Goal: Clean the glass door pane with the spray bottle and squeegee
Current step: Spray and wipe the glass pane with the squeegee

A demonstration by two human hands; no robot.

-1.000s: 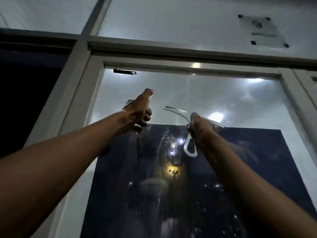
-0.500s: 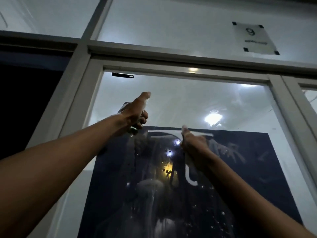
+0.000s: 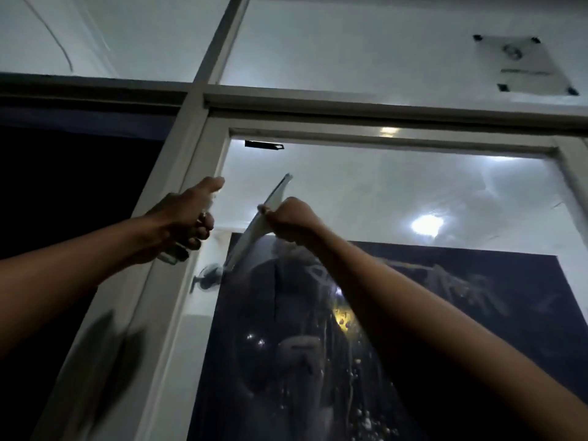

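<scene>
We reach up to the pane (image 3: 397, 198), our right hand (image 3: 291, 219) gripping the squeegee (image 3: 257, 224), its blade tilted steeply against the glass near the pane's left edge. Our left hand (image 3: 187, 218) curls round the spray bottle (image 3: 173, 254) beside the white frame (image 3: 191, 148), thumb raised. Streaks and droplets mark the dark lower glass, where a ceiling light (image 3: 426, 225) reflects; a small plaque (image 3: 521, 66) sits on the wall above

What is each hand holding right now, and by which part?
The right hand grips the squeegee around its handle, mid-blade. The left hand grips the spray bottle near its top, thumb up.
</scene>
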